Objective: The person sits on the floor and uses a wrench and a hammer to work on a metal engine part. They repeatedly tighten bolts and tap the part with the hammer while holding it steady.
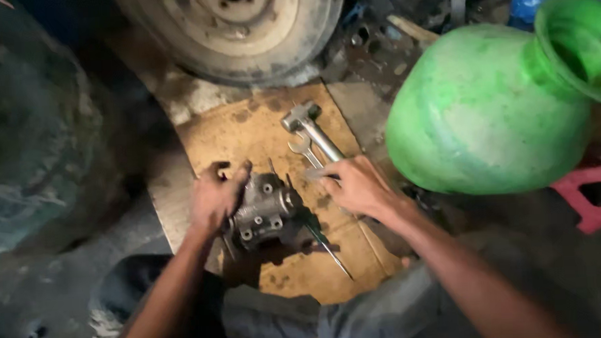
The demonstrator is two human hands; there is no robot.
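Observation:
A grey metal gear housing [265, 211] with several bolts sits on a brown oil-stained board [258, 127]. My left hand [215, 195] grips its left side. My right hand [358, 185] rests just right of the housing, fingers closed around the handle of a metal hammer [309, 125] whose head points away from me. An open-ended spanner [302, 147] lies beside the hammer handle. A screwdriver with a dark green handle [324, 246] lies near the housing's front, its tip toward me.
A large green plastic pot [487, 113] lies on its side at right, above a pink plastic stool [589, 193]. A worn wheel and tyre [240, 29] stand at the far edge of the board. A dark bulky shape fills the left. My knees are below.

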